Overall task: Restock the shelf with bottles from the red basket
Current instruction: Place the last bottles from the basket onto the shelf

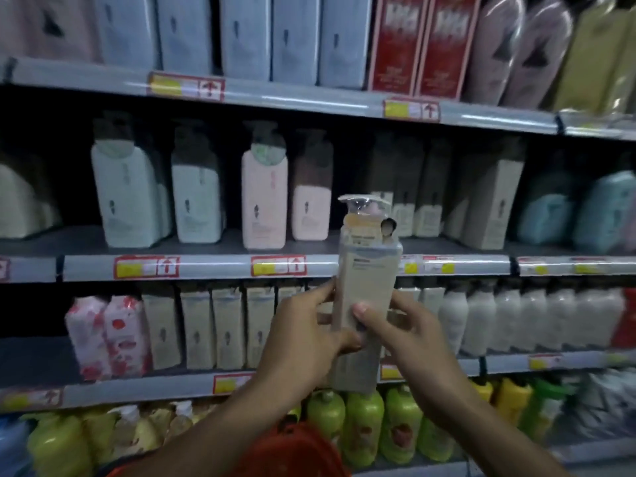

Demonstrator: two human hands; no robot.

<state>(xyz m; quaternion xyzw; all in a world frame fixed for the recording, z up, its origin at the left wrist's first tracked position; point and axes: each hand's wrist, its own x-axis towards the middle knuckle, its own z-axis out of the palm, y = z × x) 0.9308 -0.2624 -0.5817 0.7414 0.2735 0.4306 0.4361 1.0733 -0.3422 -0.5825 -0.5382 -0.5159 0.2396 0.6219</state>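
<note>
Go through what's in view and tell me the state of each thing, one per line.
beige bottle: upright, held in front of the shelves
left hand: grips the bottle's left side
right hand: grips its right side
red basket: low, between the arms, contents hidden
middle shelf: partly stocked, gaps showing

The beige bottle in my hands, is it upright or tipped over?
Upright: the beige bottle has its pump top up and base down, gripped by left hand and right hand.

No legible text on any label.
</note>
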